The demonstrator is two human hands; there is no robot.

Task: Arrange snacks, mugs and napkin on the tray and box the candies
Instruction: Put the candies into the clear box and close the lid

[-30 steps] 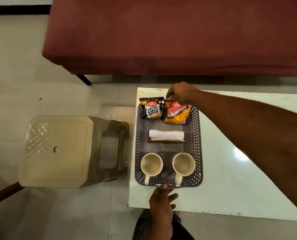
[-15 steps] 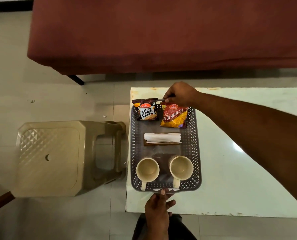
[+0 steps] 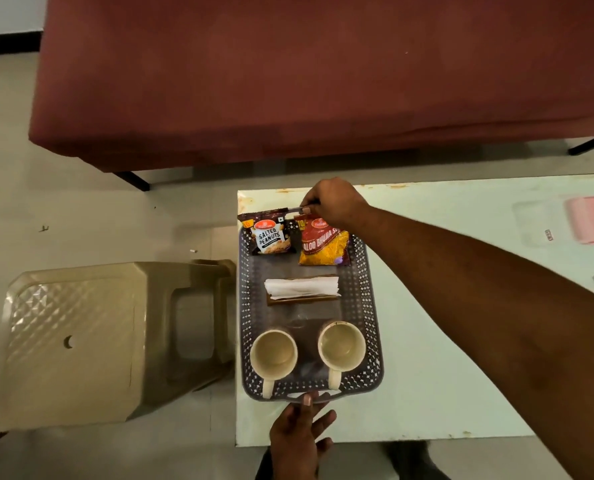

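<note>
on my feed the tray (image 3: 366,299) sits at the left end of the table (image 3: 420,393), its long side running away from the wearer. i count five things in it, plus a brown holder. at the far end are two snack packets side by side, the peanuts (image 3: 271,237) on the left and the bhujia (image 3: 325,247) on the right, both leaning on the far wall with their tops over the rim. in the middle is one white napkin (image 3: 302,287), folded, lying on the brown holder (image 3: 302,301). at the near end are two mugs, the left mug (image 3: 274,353) and the right mug (image 3: 341,346), upright, close but apart, handles pointing at the near wall.

the right hand (image 3: 337,202) reaches across the table, fingers curled round the tray's far handle just above the bhujia. the left hand (image 3: 297,434) is at the near handle, thumb tip on it, the other fingers loose and apart.

well to the right on the table is one pink box (image 3: 590,220) with a clear piece (image 3: 534,223) just beside it; i cannot tell what either holds. one beige stool (image 3: 73,341) stands on the floor left of the table, and a maroon bench (image 3: 323,81) lies beyond it.
</note>
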